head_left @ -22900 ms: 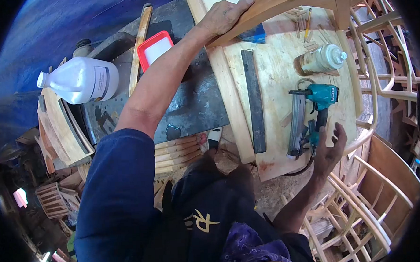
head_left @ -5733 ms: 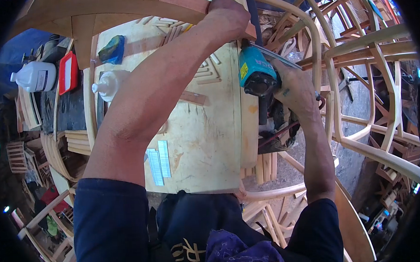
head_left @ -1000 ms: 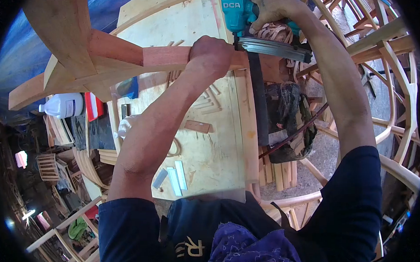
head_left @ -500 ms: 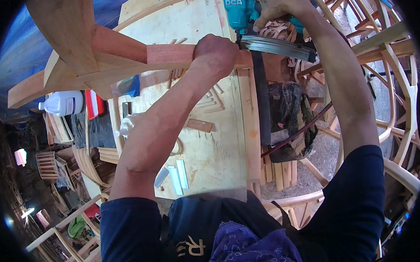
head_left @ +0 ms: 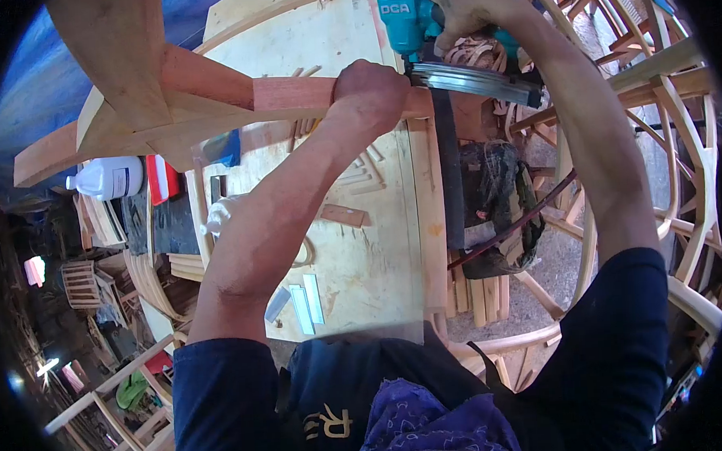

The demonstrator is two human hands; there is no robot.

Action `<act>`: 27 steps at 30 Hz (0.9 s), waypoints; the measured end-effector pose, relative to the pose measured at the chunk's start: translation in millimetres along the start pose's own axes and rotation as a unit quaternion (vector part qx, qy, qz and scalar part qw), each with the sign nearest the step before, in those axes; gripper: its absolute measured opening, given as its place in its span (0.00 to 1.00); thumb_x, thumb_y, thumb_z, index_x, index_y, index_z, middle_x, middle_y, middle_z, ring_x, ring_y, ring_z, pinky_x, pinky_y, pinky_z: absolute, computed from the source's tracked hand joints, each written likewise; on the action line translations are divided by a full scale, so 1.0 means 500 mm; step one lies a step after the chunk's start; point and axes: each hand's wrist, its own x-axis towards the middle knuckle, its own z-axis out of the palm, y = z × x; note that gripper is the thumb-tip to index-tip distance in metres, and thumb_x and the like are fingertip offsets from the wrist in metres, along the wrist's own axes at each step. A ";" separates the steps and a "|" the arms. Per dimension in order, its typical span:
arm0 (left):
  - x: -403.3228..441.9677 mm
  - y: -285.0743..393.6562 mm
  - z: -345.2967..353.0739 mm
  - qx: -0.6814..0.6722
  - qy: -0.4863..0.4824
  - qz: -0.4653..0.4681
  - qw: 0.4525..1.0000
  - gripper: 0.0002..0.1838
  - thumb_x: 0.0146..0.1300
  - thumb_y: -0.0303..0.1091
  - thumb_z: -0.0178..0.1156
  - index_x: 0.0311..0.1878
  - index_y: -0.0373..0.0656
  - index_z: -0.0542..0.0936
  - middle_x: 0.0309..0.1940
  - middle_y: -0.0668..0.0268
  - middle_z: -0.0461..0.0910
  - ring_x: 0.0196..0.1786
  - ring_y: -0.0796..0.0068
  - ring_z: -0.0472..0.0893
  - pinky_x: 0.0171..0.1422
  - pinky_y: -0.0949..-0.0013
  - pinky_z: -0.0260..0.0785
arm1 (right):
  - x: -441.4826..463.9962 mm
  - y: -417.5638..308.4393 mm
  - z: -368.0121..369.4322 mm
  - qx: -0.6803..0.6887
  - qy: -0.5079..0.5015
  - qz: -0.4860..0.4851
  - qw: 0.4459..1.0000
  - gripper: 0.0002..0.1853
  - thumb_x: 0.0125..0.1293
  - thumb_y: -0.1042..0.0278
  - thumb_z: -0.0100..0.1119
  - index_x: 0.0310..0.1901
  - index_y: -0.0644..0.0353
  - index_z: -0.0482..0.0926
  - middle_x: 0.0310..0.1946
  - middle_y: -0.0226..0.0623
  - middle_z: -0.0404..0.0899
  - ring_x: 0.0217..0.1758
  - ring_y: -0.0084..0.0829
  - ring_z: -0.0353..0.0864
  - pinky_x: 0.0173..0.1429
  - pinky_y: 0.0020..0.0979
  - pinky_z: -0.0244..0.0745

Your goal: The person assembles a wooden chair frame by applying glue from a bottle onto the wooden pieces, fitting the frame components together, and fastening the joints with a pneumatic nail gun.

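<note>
My left hand (head_left: 369, 90) is wrapped round a wooden rail of a chair frame (head_left: 211, 115) raised over the workbench. My right hand (head_left: 476, 11) grips a teal nail gun (head_left: 403, 24) marked DCA, whose handle is partly hidden by the fingers. The gun's nose points down at the right end of the rail, just beside my left fist; I cannot tell whether it touches the wood. Its silver magazine (head_left: 476, 83) slants out to the right under my right wrist.
On the workbench (head_left: 379, 265) lie thin wooden sticks, a small wood block (head_left: 344, 216) and several nail strips (head_left: 303, 309). A white jug (head_left: 113, 180) stands at the left. A dark red hose (head_left: 522, 222) runs at the right, near curved chair frames (head_left: 672, 147).
The nail gun has shifted slightly left and tilted a little, with my right forearm moving along. My left hand and the chair frame stay almost still.
</note>
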 end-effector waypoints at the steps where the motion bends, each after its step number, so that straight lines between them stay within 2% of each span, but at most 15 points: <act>1: -0.004 0.002 -0.005 0.003 -0.003 -0.003 1.000 0.11 0.54 0.27 0.66 0.42 0.43 0.89 0.39 0.57 0.89 0.44 0.57 0.89 0.49 0.57 0.82 | 0.003 0.008 0.016 0.024 0.052 -0.001 0.998 0.35 0.44 0.42 0.80 0.40 0.70 0.84 0.35 0.52 0.86 0.36 0.43 0.84 0.43 0.43 0.78; 3: -0.004 0.006 -0.006 0.006 -0.004 -0.002 1.000 0.10 0.54 0.26 0.66 0.40 0.43 0.89 0.38 0.57 0.89 0.44 0.57 0.90 0.48 0.57 0.82 | 0.002 0.053 0.077 0.072 0.157 0.003 0.985 0.49 0.35 0.39 0.84 0.52 0.73 0.79 0.46 0.52 0.84 0.50 0.45 0.85 0.53 0.41 0.77; 4: -0.001 0.004 -0.003 0.007 -0.003 0.000 1.000 0.10 0.53 0.26 0.66 0.39 0.44 0.89 0.38 0.57 0.89 0.43 0.57 0.90 0.48 0.57 0.82 | -0.013 0.068 0.091 0.051 0.185 -0.008 0.981 0.46 0.42 0.37 0.81 0.53 0.69 0.80 0.47 0.53 0.84 0.50 0.47 0.85 0.54 0.42 0.77; 7: 0.002 0.004 -0.007 0.021 -0.025 0.009 0.999 0.12 0.54 0.27 0.66 0.43 0.44 0.89 0.40 0.56 0.89 0.44 0.57 0.89 0.49 0.57 0.82 | -0.090 0.119 0.165 0.107 0.305 0.064 0.944 0.40 0.45 0.43 0.82 0.55 0.63 0.81 0.51 0.53 0.85 0.54 0.47 0.85 0.58 0.39 0.78; 9: 0.000 0.007 -0.016 0.025 -0.047 0.001 0.999 0.17 0.54 0.29 0.67 0.49 0.45 0.87 0.43 0.56 0.89 0.47 0.57 0.89 0.51 0.56 0.81 | -0.161 0.146 0.204 0.266 0.271 0.016 0.925 0.37 0.50 0.47 0.81 0.57 0.62 0.80 0.52 0.52 0.84 0.55 0.46 0.85 0.59 0.41 0.77; 11: 0.000 0.014 -0.022 0.023 -0.067 -0.021 0.997 0.24 0.54 0.32 0.68 0.57 0.48 0.84 0.48 0.56 0.88 0.52 0.58 0.88 0.55 0.56 0.80 | -0.282 0.099 0.238 0.282 0.316 0.112 0.899 0.32 0.54 0.56 0.79 0.58 0.63 0.79 0.48 0.46 0.84 0.53 0.40 0.85 0.58 0.38 0.78; 13: 0.001 0.012 -0.023 0.004 -0.076 -0.013 0.997 0.31 0.53 0.36 0.71 0.63 0.52 0.80 0.53 0.59 0.86 0.56 0.58 0.86 0.59 0.55 0.78 | -0.385 0.081 0.295 0.304 0.309 0.213 0.875 0.29 0.58 0.63 0.77 0.59 0.64 0.77 0.43 0.40 0.83 0.50 0.33 0.85 0.57 0.35 0.78; 14: 0.003 0.013 -0.025 -0.006 -0.080 -0.007 0.997 0.34 0.52 0.37 0.72 0.66 0.53 0.78 0.55 0.60 0.85 0.58 0.59 0.85 0.61 0.55 0.77 | -0.420 0.089 0.347 0.364 0.369 0.131 0.845 0.27 0.59 0.65 0.76 0.59 0.64 0.78 0.43 0.37 0.83 0.48 0.30 0.84 0.56 0.33 0.78; 16: 0.011 0.018 -0.032 -0.043 -0.083 -0.004 0.996 0.36 0.50 0.39 0.75 0.66 0.55 0.78 0.56 0.63 0.85 0.59 0.60 0.84 0.61 0.53 0.77 | -0.495 0.069 0.423 0.460 0.390 0.126 0.788 0.25 0.61 0.69 0.73 0.59 0.64 0.79 0.43 0.33 0.82 0.45 0.27 0.82 0.55 0.32 0.78; 17: 0.015 0.019 -0.033 -0.062 -0.086 -0.003 0.994 0.36 0.50 0.40 0.76 0.66 0.56 0.78 0.57 0.64 0.85 0.59 0.60 0.84 0.61 0.53 0.77 | -0.538 0.045 0.451 0.500 0.353 0.204 0.764 0.24 0.62 0.70 0.72 0.60 0.64 0.79 0.43 0.32 0.82 0.44 0.27 0.82 0.54 0.32 0.78; 19: 0.029 0.015 -0.026 -0.078 -0.078 0.003 0.994 0.38 0.46 0.40 0.78 0.66 0.55 0.79 0.58 0.65 0.85 0.61 0.60 0.83 0.62 0.52 0.77 | -0.590 0.007 0.523 0.508 0.394 0.234 0.730 0.22 0.62 0.70 0.72 0.57 0.62 0.80 0.42 0.31 0.83 0.42 0.26 0.81 0.50 0.32 0.78; 22: 0.040 0.011 -0.015 -0.098 -0.073 0.005 0.993 0.40 0.43 0.40 0.80 0.65 0.55 0.79 0.58 0.65 0.84 0.62 0.60 0.83 0.63 0.53 0.76 | -0.663 -0.046 0.552 0.551 0.334 0.322 0.694 0.19 0.62 0.67 0.72 0.54 0.61 0.82 0.40 0.31 0.84 0.39 0.26 0.81 0.44 0.31 0.76; 24: 0.042 0.007 -0.014 -0.102 -0.078 0.000 0.992 0.41 0.41 0.41 0.80 0.65 0.56 0.80 0.58 0.66 0.84 0.61 0.60 0.83 0.64 0.54 0.75 | -0.692 -0.068 0.582 0.544 0.312 0.359 0.691 0.19 0.61 0.64 0.73 0.52 0.60 0.83 0.38 0.32 0.84 0.37 0.25 0.80 0.41 0.31 0.74; 26: 0.043 0.010 -0.019 -0.102 -0.090 -0.007 0.991 0.42 0.39 0.43 0.81 0.65 0.57 0.81 0.59 0.67 0.84 0.61 0.61 0.83 0.66 0.56 0.74 | -0.698 -0.070 0.641 0.493 0.350 0.363 0.709 0.18 0.61 0.62 0.73 0.49 0.61 0.84 0.36 0.34 0.85 0.36 0.25 0.79 0.39 0.31 0.72; 27: 0.042 0.011 -0.022 -0.101 -0.091 -0.010 0.991 0.42 0.39 0.43 0.81 0.64 0.57 0.81 0.59 0.67 0.84 0.61 0.61 0.83 0.65 0.56 0.75 | -0.702 -0.077 0.643 0.495 0.318 0.391 0.708 0.18 0.61 0.61 0.73 0.48 0.61 0.84 0.35 0.35 0.85 0.36 0.26 0.80 0.40 0.32 0.72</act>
